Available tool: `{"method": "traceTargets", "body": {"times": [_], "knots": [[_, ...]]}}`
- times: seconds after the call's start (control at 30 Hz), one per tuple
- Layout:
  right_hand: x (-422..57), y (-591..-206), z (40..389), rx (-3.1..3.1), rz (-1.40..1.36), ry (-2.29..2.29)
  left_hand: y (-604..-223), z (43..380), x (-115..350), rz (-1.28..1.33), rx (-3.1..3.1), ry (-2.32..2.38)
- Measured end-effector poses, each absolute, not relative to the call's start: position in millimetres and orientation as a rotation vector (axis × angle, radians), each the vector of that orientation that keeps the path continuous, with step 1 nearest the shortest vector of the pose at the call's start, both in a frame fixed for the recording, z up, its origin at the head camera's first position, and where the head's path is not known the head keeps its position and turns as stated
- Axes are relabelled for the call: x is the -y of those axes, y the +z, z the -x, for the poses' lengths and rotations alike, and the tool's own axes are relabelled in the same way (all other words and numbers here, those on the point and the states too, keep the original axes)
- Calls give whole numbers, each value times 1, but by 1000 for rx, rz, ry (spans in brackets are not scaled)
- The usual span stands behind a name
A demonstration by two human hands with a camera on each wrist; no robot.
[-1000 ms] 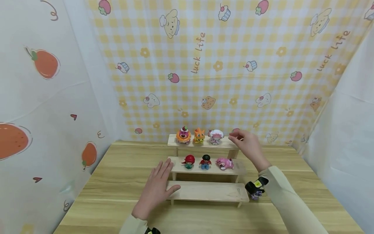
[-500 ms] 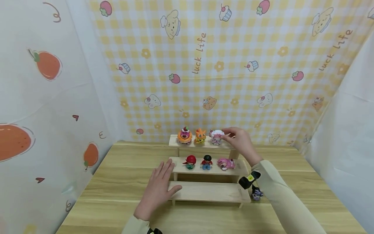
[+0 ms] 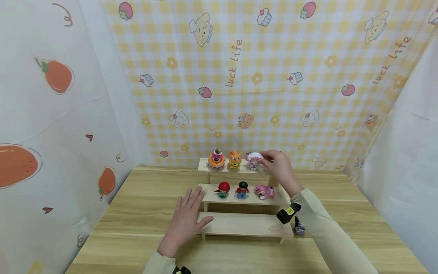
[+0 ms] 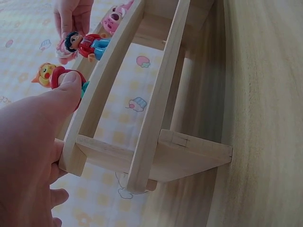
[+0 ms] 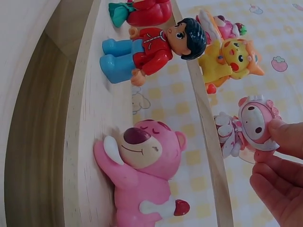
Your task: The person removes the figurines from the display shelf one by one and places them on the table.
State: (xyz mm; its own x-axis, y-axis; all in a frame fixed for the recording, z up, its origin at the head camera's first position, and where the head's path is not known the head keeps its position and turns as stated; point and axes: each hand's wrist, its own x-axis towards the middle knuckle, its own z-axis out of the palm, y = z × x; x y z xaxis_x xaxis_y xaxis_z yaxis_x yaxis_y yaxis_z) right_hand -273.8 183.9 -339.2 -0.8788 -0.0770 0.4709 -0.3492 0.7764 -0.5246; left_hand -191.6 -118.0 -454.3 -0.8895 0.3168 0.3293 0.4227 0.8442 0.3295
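One small pink-and-white plastic figurine with a rounded white cap [image 3: 254, 161] stands on the top tier of a pale wooden three-tier stand [image 3: 244, 223], near the right end of its row. The person's right hand [image 3: 281, 167] pinches it by the head, thumb on the face and the other fingers beneath, as the right wrist view shows.

Just beside it on the same tier is a yellow figurine in an orange hood [image 3: 234, 160], and next to that a round orange-ringed figurine with a purple face and a strawberry on top [image 3: 217, 160].

On the middle tier, from left to right, are a red-capped figurine with a green lower part [image 3: 223, 189], a black-haired figurine in a red jacket and blue trousers [image 3: 242, 190], and a pink bear lying on its belly [image 3: 265, 191].

The person's left hand [image 3: 186, 217] lies at the left end of the middle tier, its fingers straight, the thumb spread away from them.

A dark purple figurine [image 3: 299, 228], partly hidden, sits on the wood-grained tabletop [image 3: 137, 220] beside the stand's right end.
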Motion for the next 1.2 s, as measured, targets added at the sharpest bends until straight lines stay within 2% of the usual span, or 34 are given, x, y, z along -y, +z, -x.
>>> {"method": "traceTargets", "body": {"times": [0.5,0.83,1.2], "knots": [[-215,-345,259,2443,-247,912,-453,191,119,542,2794,-589],[-249,-345,236,2404,-219,880,-453,193,119,550,2804,-581],[-291,-360,204,2424,-59,848,-453,191,119,575,2795,-604]]}}
